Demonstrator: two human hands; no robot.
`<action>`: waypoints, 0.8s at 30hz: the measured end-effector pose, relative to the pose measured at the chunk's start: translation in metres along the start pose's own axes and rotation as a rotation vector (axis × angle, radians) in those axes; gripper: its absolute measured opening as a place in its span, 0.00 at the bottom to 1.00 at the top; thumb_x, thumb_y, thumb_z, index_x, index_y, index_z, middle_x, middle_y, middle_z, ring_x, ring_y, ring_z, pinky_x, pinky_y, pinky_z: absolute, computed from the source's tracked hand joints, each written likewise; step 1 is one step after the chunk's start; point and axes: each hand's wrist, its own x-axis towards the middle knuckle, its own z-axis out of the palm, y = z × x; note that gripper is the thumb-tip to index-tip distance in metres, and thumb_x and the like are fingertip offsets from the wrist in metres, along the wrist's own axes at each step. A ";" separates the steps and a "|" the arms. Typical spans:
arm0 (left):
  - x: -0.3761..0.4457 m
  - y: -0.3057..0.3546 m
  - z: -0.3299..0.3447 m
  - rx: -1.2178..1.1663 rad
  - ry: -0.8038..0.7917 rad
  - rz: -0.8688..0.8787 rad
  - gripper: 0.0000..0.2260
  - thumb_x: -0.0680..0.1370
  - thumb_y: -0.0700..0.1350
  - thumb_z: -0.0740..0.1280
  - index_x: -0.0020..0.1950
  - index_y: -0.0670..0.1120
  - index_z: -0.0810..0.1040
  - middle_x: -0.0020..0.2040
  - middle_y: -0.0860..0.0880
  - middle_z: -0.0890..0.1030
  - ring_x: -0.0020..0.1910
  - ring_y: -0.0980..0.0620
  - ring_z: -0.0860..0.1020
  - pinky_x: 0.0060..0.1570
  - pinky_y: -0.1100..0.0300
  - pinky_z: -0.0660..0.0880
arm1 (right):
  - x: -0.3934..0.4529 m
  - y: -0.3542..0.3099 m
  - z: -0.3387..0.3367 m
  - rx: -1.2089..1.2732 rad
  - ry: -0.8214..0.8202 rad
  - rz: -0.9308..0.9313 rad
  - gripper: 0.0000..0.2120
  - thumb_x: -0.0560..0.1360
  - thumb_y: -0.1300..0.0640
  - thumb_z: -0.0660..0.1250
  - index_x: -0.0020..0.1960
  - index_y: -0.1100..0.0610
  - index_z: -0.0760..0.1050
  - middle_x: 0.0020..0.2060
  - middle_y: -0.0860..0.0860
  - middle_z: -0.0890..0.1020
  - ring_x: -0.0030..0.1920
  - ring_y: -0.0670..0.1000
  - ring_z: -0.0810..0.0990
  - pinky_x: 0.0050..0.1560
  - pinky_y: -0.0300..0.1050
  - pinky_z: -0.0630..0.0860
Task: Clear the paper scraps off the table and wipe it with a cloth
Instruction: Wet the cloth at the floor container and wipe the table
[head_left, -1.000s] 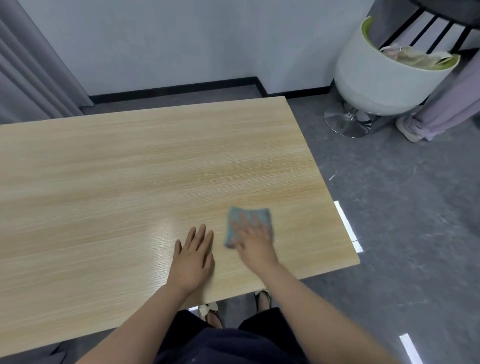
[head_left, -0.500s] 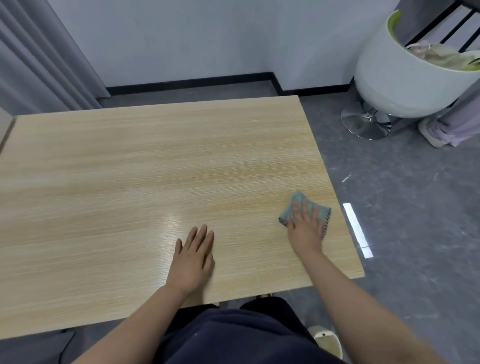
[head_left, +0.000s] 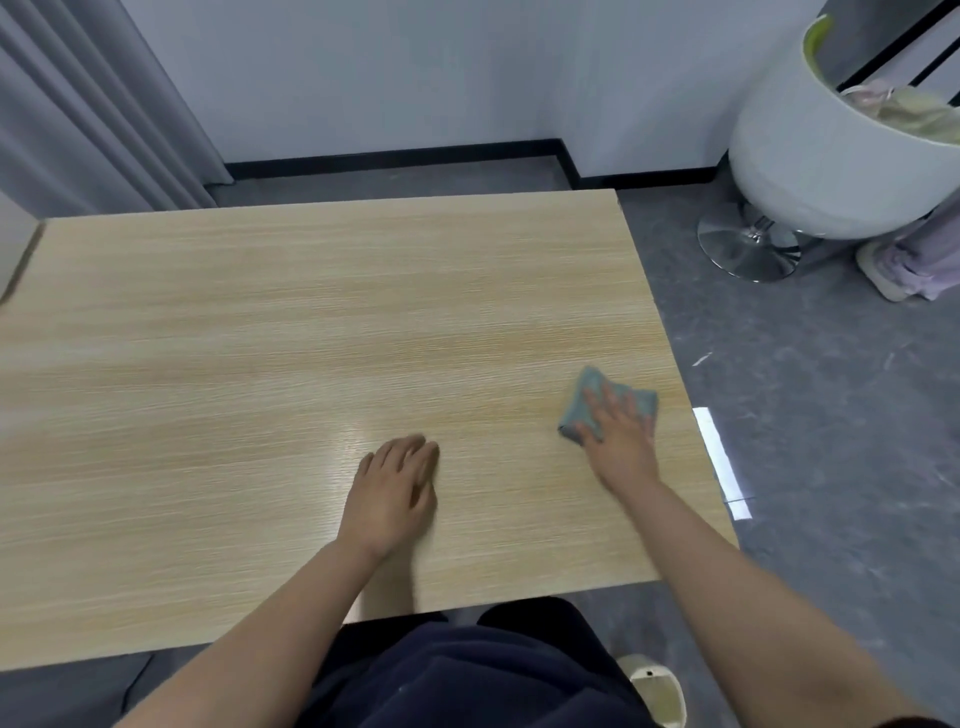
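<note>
A folded blue-grey cloth (head_left: 587, 402) lies on the light wooden table (head_left: 311, 322) near its right edge. My right hand (head_left: 621, 441) presses flat on the cloth with straight fingers, covering its near part. My left hand (head_left: 395, 488) rests palm down on the bare tabletop near the front edge, to the left of the cloth, fingers together. No paper scraps show on the table.
A white round chair (head_left: 821, 171) on a chrome base stands on the grey floor at the back right, with cloth items in its seat. Grey curtains (head_left: 78, 104) hang at the back left. White tape strips (head_left: 719, 457) mark the floor beside the table.
My right hand slid the cloth from near the front middle to the right edge, then slightly away from me. My left hand stayed in place and its fingers closed together.
</note>
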 end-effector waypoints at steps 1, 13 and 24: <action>0.008 0.000 -0.002 -0.003 -0.004 0.003 0.27 0.74 0.54 0.49 0.70 0.48 0.70 0.69 0.48 0.71 0.68 0.45 0.69 0.65 0.48 0.66 | 0.005 0.006 -0.004 0.044 0.007 0.088 0.26 0.82 0.46 0.49 0.77 0.46 0.45 0.77 0.46 0.44 0.76 0.51 0.41 0.74 0.52 0.39; 0.064 0.012 -0.004 0.118 -0.160 -0.048 0.24 0.82 0.50 0.48 0.78 0.51 0.46 0.78 0.52 0.43 0.77 0.49 0.41 0.72 0.44 0.47 | 0.013 -0.087 0.014 -0.037 -0.108 -0.489 0.25 0.81 0.44 0.49 0.76 0.43 0.47 0.76 0.41 0.45 0.75 0.47 0.38 0.71 0.46 0.33; 0.064 0.010 -0.005 0.059 -0.164 -0.060 0.24 0.82 0.50 0.48 0.78 0.52 0.46 0.78 0.54 0.43 0.76 0.50 0.40 0.73 0.45 0.44 | 0.037 -0.045 -0.005 0.045 0.083 0.140 0.24 0.82 0.52 0.49 0.77 0.50 0.48 0.77 0.49 0.47 0.76 0.52 0.45 0.73 0.50 0.43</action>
